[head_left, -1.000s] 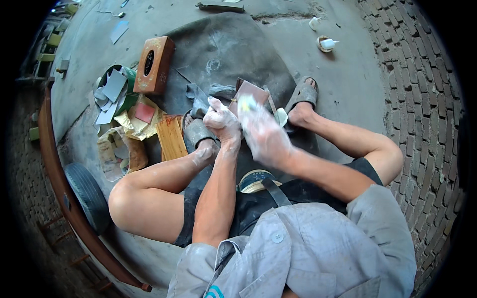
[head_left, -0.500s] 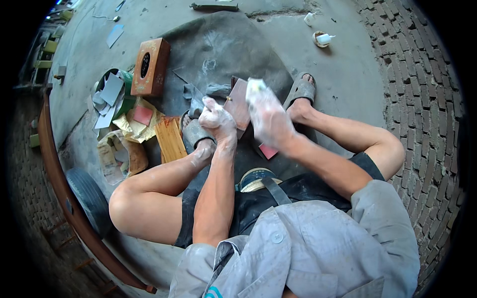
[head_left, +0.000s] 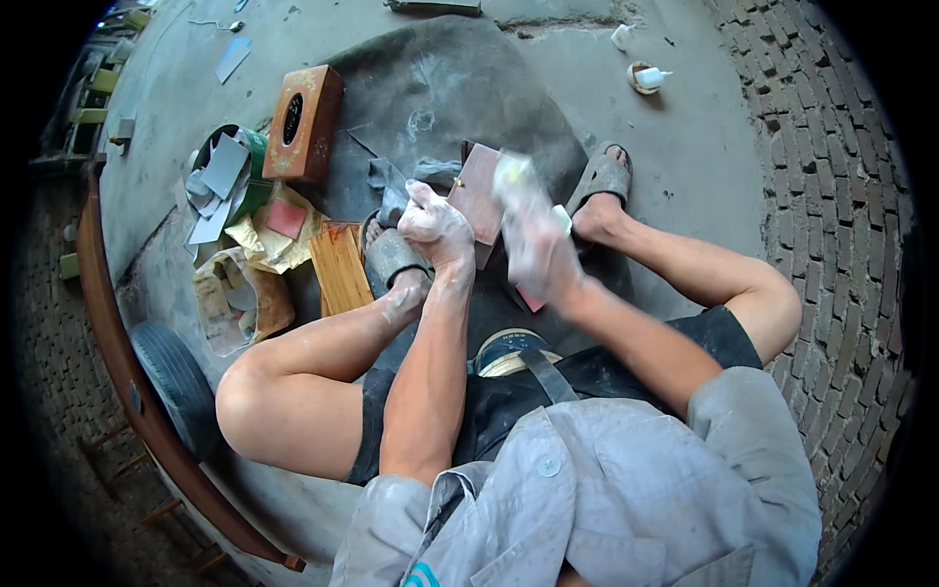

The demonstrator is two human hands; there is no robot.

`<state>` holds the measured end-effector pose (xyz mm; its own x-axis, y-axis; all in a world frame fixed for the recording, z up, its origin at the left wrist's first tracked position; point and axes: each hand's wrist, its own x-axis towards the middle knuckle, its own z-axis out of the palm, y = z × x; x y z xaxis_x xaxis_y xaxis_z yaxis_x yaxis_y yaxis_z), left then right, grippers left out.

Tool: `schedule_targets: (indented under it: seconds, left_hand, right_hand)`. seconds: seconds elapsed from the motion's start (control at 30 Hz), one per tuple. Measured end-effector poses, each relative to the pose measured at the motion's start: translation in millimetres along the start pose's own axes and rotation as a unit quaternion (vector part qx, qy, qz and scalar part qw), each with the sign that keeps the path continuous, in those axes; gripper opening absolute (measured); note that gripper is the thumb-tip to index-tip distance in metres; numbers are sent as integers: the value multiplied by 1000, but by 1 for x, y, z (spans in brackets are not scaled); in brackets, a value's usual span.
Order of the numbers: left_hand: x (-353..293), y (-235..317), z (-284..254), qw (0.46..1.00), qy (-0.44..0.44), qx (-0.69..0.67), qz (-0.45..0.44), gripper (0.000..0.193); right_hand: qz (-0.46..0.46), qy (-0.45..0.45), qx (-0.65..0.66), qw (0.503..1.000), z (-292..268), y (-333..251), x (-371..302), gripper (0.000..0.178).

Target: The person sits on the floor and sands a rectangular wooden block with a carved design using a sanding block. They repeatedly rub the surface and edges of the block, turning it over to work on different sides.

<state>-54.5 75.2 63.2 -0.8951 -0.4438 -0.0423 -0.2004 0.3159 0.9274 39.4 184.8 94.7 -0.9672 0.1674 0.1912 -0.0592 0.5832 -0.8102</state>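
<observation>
A pinkish-brown wooden box with a small brass clasp stands between my feet. At its left edge my left hand, white with dust, is closed with the thumb raised; what its fingers grip is hidden. My right hand is over the box's right side, smeared by motion and also dusty. It is closed on a small whitish piece with a yellow-green patch. A pink piece shows below the right hand. Grey cloth lies behind my left hand.
A tissue box, a green tub of grey sheets, a red pad on yellowish paper, and a wooden board lie left. A tire is further left. A white bottle lies at the far right, beside brick paving.
My right hand has moved slightly down and stays blurred. The left hand keeps its closed hold at the box's edge. The whole view has shifted a little.
</observation>
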Motion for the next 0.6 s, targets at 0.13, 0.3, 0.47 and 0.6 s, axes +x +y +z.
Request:
schedule_targets:
  seconds: [0.13,0.3,0.47,0.6]
  left_hand:
    - [0,0,-1,999,10,17,-31,66]
    - [2,-4,2,1000,1,0,12,81]
    - [-2,-7,1,988,-85,-105,-69,95]
    - [-5,-14,13,986,-58,-129,-85,92]
  right_hand:
    - [-128,-7,-95,987,-1,-18,-12,48]
    - [-141,-21,-162,976,-15,8,16,53]
    - [-125,-67,-162,977,-36,45,54,47]
    - [-109,-38,-174,978,-32,40,44,47]
